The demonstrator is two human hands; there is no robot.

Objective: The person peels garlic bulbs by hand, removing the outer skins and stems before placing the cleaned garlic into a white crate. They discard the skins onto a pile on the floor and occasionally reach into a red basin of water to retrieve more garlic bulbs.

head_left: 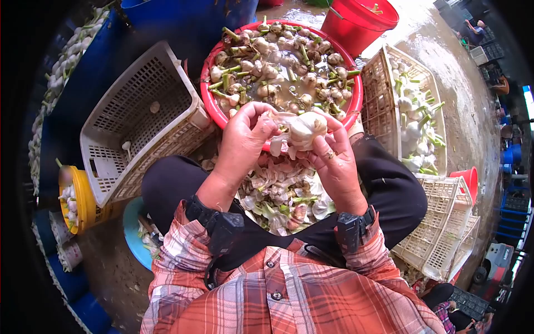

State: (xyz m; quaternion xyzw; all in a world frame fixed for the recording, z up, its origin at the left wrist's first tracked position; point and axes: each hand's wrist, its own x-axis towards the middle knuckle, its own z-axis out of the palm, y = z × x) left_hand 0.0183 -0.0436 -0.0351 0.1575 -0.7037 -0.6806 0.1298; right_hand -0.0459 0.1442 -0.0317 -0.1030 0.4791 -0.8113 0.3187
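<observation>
A whitish garlic bulb (pixel 307 131) is held up over the near rim of the red basin, between the fingers and thumb of my right hand (pixel 338 161). Thin papery garlic skin (pixel 285 120) trails from the bulb's left side, pinched in the closed fingers of my left hand (pixel 245 136). The red basin (pixel 359 92) holds murky water and many unpeeled bulbs with green stem stubs. Below my hands, between my legs, lies a heap of peeled garlic skins (pixel 283 195).
Left of me stands a pale plastic crate (pixel 150 131) with a few bulbs inside, a yellow bucket (pixel 86 200) and a blue basin (pixel 132 225). A crate (pixel 384 94) of cleaned garlic, stacked crates (pixel 436 228) and a red bucket (pixel 356 28) stand on the right.
</observation>
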